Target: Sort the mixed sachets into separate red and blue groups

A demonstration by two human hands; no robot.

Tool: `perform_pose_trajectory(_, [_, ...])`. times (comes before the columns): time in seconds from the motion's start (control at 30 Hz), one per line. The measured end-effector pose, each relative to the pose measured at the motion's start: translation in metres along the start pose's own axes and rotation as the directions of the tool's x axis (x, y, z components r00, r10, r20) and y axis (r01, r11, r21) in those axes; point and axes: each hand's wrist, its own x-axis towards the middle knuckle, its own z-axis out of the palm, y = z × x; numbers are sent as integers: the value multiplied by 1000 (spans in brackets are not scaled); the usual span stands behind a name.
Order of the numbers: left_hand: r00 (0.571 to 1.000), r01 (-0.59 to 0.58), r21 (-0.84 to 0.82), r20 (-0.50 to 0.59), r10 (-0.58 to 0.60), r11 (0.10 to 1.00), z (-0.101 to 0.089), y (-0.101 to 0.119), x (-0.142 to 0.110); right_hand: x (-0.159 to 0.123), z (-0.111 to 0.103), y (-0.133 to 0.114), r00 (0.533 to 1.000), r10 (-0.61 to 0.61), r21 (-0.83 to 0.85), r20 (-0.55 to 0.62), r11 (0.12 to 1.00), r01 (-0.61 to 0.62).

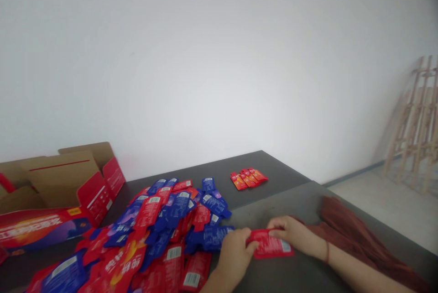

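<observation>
Between my two hands is a red foil packet [268, 243], lying nearly flat just over the dark table with its printed back and a pale label facing up. My left hand [235, 256] pinches its left end between thumb and fingers. On its upper right edge, my right hand [296, 236] grips with the thumb on top and the fingers partly hidden. A large heap of red and blue packets [174, 211] spreads to the left, and a blue packet [214, 237] lies right beside my left hand.
An opened red and brown cardboard box [61, 170] stands at the left. Farther back, several red-orange packets [248, 178] overlap in a row. A brown cloth [352, 233] lies crumpled on the table at right. Wooden racks [417, 124] lean against the wall beyond.
</observation>
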Motion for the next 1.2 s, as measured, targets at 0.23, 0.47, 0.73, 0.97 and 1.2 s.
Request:
perform_pose_trajectory(0.23, [983, 182, -467, 58, -176, 865, 0, -12, 14, -5, 9, 10, 982, 124, 693, 144, 695, -190])
perform_pose_trajectory(0.47, [956, 272, -511, 242, -167, 815, -1, -22, 12, -5, 10, 14, 977, 126, 724, 170, 657, -211])
perform_pose_trajectory(0.73, [892, 378, -496, 421, -164, 782, 2, -23, 14, -6, -4, 27, 967, 182, 651, 180, 715, -256])
perform_pose_trajectory(0.97, [911, 316, -377, 378, -167, 871, 12, -25, 5, -6, 4, 13, 973, 34, 569, 229, 806, -163])
perform_pose_trajectory(1.2, [905, 331, -325, 376, -200, 886, 13, -23, 8, -3, -1, 0, 983, -44, 254, 177, 967, -2])
